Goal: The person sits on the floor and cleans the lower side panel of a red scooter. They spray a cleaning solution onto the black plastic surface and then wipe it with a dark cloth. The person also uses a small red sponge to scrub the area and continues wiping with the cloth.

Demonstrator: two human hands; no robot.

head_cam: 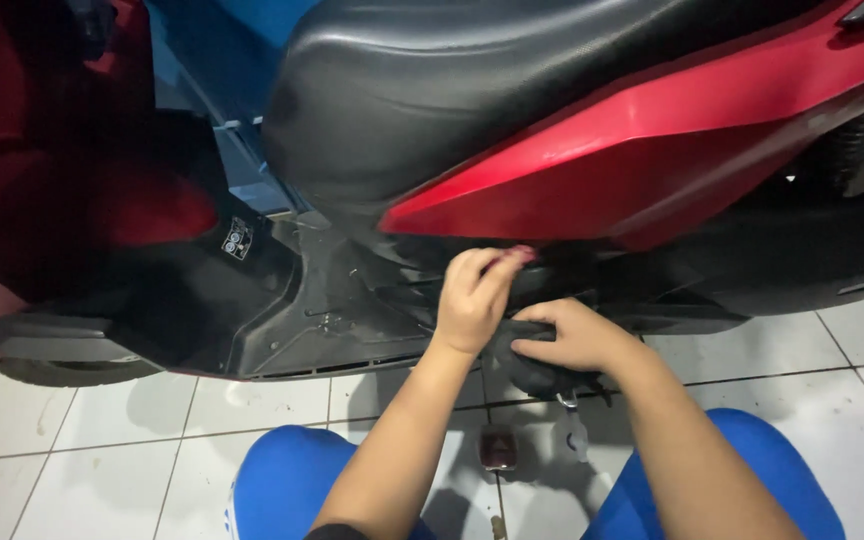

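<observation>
Red scooter [592, 150] parked on white floor tiles [102, 420], person crouched beside it. Left hand [472, 295] has its fingers curled up under the red side panel [652, 140], pinching something reddish. Right hand [577, 335] lies just below, fingers pressed together on a black cover [542, 372] low on the body.

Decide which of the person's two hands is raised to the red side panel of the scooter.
The left hand: its fingertips reach up to the lower edge of the red side panel, while the right hand rests lower on a black part.
</observation>
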